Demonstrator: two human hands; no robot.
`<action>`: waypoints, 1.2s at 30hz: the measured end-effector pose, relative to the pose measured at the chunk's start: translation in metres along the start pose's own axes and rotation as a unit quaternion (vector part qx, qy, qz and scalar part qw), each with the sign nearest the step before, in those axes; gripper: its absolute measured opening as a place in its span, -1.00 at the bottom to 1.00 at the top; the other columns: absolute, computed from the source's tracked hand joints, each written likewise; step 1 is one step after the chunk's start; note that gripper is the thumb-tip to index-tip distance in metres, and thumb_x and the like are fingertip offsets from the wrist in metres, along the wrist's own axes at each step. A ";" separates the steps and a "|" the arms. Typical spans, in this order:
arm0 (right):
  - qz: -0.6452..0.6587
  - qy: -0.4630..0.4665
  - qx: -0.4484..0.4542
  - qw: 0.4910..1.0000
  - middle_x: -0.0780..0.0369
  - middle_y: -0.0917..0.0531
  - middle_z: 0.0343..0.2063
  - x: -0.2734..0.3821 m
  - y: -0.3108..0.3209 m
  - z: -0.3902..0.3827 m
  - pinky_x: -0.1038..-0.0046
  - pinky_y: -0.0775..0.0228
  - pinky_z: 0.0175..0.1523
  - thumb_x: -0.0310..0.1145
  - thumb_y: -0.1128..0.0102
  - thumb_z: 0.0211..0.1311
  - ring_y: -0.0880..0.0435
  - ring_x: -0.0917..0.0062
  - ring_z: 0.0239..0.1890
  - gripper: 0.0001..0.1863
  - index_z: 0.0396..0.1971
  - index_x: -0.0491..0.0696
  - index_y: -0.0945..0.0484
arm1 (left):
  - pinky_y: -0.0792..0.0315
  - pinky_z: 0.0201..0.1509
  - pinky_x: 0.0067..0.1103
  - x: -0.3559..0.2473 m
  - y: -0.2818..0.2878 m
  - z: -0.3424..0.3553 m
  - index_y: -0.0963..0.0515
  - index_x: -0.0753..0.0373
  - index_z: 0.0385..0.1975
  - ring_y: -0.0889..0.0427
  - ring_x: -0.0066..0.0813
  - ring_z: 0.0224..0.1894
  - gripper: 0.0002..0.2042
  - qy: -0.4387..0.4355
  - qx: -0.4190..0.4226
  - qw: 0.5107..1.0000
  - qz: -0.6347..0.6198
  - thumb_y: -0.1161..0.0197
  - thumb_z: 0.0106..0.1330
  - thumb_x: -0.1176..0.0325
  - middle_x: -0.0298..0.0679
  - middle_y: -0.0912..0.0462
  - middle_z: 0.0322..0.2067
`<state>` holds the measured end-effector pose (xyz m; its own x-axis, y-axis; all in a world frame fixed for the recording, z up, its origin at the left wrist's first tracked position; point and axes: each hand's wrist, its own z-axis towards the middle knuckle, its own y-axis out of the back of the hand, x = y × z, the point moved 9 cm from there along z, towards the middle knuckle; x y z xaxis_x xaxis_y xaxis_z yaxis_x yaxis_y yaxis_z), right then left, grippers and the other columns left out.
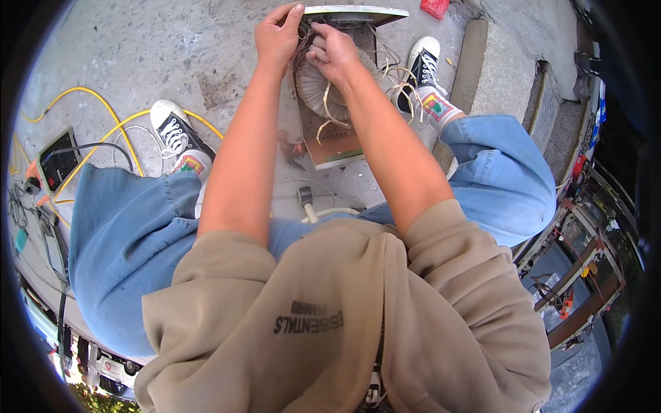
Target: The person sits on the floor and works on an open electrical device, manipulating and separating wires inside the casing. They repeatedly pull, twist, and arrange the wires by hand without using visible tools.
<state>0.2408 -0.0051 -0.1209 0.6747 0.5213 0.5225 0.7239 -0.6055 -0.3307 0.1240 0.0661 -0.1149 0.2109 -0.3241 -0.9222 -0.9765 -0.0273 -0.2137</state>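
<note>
Between my feet lies an opened electrical unit with a large round ribbed coil [318, 89] on a brownish base plate [329, 148]. A white-edged panel [358, 10] stands at its far end. My left hand [275, 40] is at the panel's left side, thumb and fingers drawn together; what they pinch is hidden. Just right of it, my right hand [334, 51] reaches over the coil, its fingers curled close to thin wires behind the panel. Whatever lies in those fingers is too small to make out. Pale loose wires [399, 82] stick out on the coil's right.
A hammer-like tool [306, 198] is near my seat. Left are a yellow cable [103, 103] and a black-and-orange device [58, 162]. A concrete step [492, 65] borders the right, with a rusty metal frame [585, 275] lower down. A red object [434, 7] lies far ahead.
</note>
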 end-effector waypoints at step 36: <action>0.038 -0.073 0.091 0.992 0.46 -0.20 -0.77 -0.002 -0.015 0.002 0.59 -0.19 -0.58 -0.36 -0.03 0.29 -0.10 0.75 -0.78 -0.85 -0.48 -0.03 -0.40 | -0.45 -0.27 -0.53 -0.005 -0.002 -0.004 -0.65 0.27 -0.32 -0.59 -0.48 -0.38 -0.67 -0.083 -0.040 0.992 0.084 -0.20 0.31 0.09 -0.22 -0.66 -0.44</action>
<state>0.2293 0.0039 -0.1183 0.7326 0.5678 0.3753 0.6749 -0.5347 -0.5085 0.1248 0.0638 -0.1087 0.0430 -0.1709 -0.9843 -0.9975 -0.0633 -0.0325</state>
